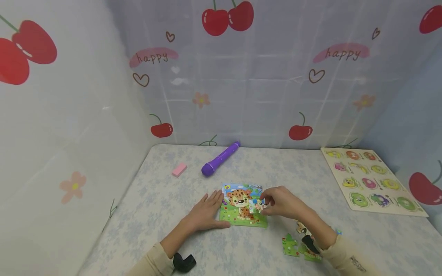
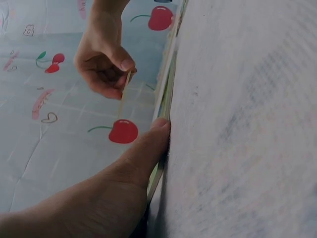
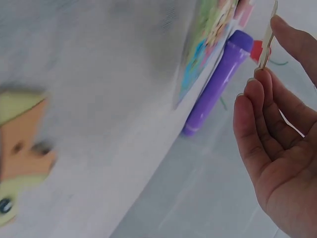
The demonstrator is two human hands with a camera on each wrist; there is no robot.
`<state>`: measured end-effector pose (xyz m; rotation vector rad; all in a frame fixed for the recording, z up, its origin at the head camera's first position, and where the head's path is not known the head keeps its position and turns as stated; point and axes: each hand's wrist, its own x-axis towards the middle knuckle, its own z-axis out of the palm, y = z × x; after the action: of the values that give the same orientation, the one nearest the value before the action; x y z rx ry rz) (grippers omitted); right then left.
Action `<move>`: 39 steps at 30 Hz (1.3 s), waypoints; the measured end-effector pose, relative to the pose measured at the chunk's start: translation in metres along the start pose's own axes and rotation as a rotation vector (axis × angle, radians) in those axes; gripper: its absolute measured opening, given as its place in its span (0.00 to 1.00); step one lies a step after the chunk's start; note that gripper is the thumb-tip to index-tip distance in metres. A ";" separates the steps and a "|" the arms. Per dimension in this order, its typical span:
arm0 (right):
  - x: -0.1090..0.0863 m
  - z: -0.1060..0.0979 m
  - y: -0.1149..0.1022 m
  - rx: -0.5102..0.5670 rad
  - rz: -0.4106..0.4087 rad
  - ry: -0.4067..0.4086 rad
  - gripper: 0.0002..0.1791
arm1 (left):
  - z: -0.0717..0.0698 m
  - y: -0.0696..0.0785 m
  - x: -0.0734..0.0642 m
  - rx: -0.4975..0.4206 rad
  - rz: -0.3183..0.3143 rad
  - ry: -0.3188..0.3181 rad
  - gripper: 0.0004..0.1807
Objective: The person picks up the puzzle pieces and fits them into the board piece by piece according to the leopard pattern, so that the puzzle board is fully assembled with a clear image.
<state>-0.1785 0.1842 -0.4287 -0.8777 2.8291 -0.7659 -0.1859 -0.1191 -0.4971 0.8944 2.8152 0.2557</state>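
Note:
A puzzle board (image 1: 238, 220) printed with a spotted cartoon leopard lies flat on the table. My left hand (image 1: 204, 214) rests at its left side, fingers straight, the thumb along the board's near edge. Above the board's right part, my right hand (image 1: 283, 203) pinches a puzzle piece (image 1: 255, 206) between thumb and fingers. In the right wrist view this puzzle piece (image 3: 267, 42) appears edge-on, and the left wrist view shows it raised off the board. Several loose puzzle pieces (image 1: 290, 245) lie below the right forearm, partly hidden by the arm and a black strap.
Behind the board lies a purple toy microphone (image 1: 221, 159), with a pink block (image 1: 179, 169) to its left. A wooden fruit puzzle board (image 1: 373, 180) lies at the right. Cherry-print curtains surround the table (image 1: 148, 191) at the back and sides.

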 end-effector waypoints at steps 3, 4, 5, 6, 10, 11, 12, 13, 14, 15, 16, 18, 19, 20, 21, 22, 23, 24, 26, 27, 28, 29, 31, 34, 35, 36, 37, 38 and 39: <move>0.011 0.005 -0.009 0.007 -0.014 -0.013 0.18 | 0.000 0.000 0.000 0.000 0.003 0.002 0.60; 0.015 0.007 -0.011 0.009 -0.010 -0.016 0.17 | 0.000 0.000 0.000 -0.001 0.004 0.004 0.60; 0.019 0.009 -0.014 0.007 -0.007 -0.018 0.17 | 0.000 0.000 0.000 -0.002 0.005 0.005 0.60; 0.023 0.011 -0.017 0.006 -0.001 -0.020 0.17 | 0.000 0.000 0.000 -0.002 0.005 0.006 0.60; 0.037 0.021 -0.026 -0.005 0.019 -0.011 0.17 | -0.001 0.000 0.000 -0.002 0.004 0.011 0.60; 0.040 0.023 -0.027 -0.008 0.021 -0.011 0.18 | -0.001 0.000 0.000 -0.004 0.002 0.008 0.60; 0.043 0.025 -0.029 -0.009 0.024 -0.011 0.18 | -0.001 0.000 0.000 -0.006 0.000 0.005 0.60; 0.046 0.027 -0.030 -0.008 0.028 -0.016 0.18 | -0.002 0.000 0.000 -0.010 -0.003 0.001 0.60; 0.049 0.029 -0.031 -0.008 0.034 -0.022 0.18 | -0.002 0.000 0.000 -0.014 -0.006 -0.004 0.60; 0.052 0.031 -0.031 -0.006 0.039 -0.028 0.18 | -0.002 0.000 0.000 -0.016 -0.008 -0.007 0.60; 0.055 0.033 -0.032 -0.005 0.042 -0.032 0.17 | -0.003 0.000 -0.001 -0.020 -0.012 -0.013 0.60; 0.059 0.035 -0.032 -0.001 0.049 -0.042 0.16 | -0.003 -0.001 -0.001 -0.025 -0.015 -0.017 0.60; 0.061 0.036 -0.032 -0.002 0.052 -0.046 0.16 | -0.003 -0.001 -0.001 -0.027 -0.014 -0.019 0.60; 0.063 0.038 -0.032 0.000 0.054 -0.045 0.16 | -0.003 -0.001 -0.001 -0.028 -0.012 -0.021 0.60; 0.064 0.038 -0.033 0.004 0.053 -0.042 0.17 | -0.003 -0.001 -0.001 -0.028 -0.009 -0.022 0.60; 0.065 0.039 -0.033 0.007 0.055 -0.040 0.17 | -0.002 -0.001 -0.001 -0.031 -0.006 -0.022 0.60; 0.065 0.040 -0.033 0.008 0.062 -0.042 0.17 | -0.002 -0.001 -0.001 -0.035 -0.001 -0.021 0.60; 0.066 0.040 -0.033 0.006 0.070 -0.042 0.17 | -0.001 -0.001 -0.001 -0.036 0.003 -0.021 0.60; 0.067 0.042 -0.033 0.011 0.086 -0.043 0.17 | 0.000 -0.001 0.000 -0.037 0.005 -0.023 0.60; 0.067 0.043 -0.032 0.010 0.093 -0.044 0.17 | 0.000 -0.001 0.000 -0.035 0.005 -0.022 0.60; 0.067 0.044 -0.032 0.011 0.099 -0.047 0.17 | 0.000 -0.001 0.000 -0.036 0.005 -0.022 0.60; 0.068 0.044 -0.032 0.013 0.107 -0.048 0.17 | 0.000 -0.001 0.000 -0.034 0.002 -0.022 0.61; 0.070 0.046 -0.031 0.021 0.108 -0.049 0.16 | 0.000 -0.001 0.000 -0.030 -0.003 -0.021 0.61; 0.073 0.047 -0.030 0.031 0.108 -0.056 0.16 | -0.001 -0.001 -0.001 -0.036 -0.007 -0.022 0.61; 0.074 0.047 -0.030 0.032 0.108 -0.061 0.16 | -0.001 -0.001 -0.001 -0.033 -0.007 -0.021 0.61; 0.075 0.048 -0.030 0.031 0.105 -0.067 0.15 | -0.001 -0.001 -0.001 -0.034 -0.007 -0.020 0.61; 0.075 0.048 -0.030 0.030 0.109 -0.073 0.15 | -0.001 -0.001 -0.001 -0.034 -0.006 -0.020 0.61; 0.076 0.048 -0.030 0.027 0.109 -0.078 0.15 | -0.001 -0.001 -0.001 -0.034 -0.006 -0.020 0.60; 0.077 0.049 -0.029 0.025 0.110 -0.082 0.15 | -0.001 -0.001 -0.001 -0.033 -0.004 -0.017 0.61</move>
<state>-0.2166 0.0997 -0.4518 -0.7253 2.7635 -0.7323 -0.1858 -0.1208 -0.4964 0.8796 2.7883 0.2911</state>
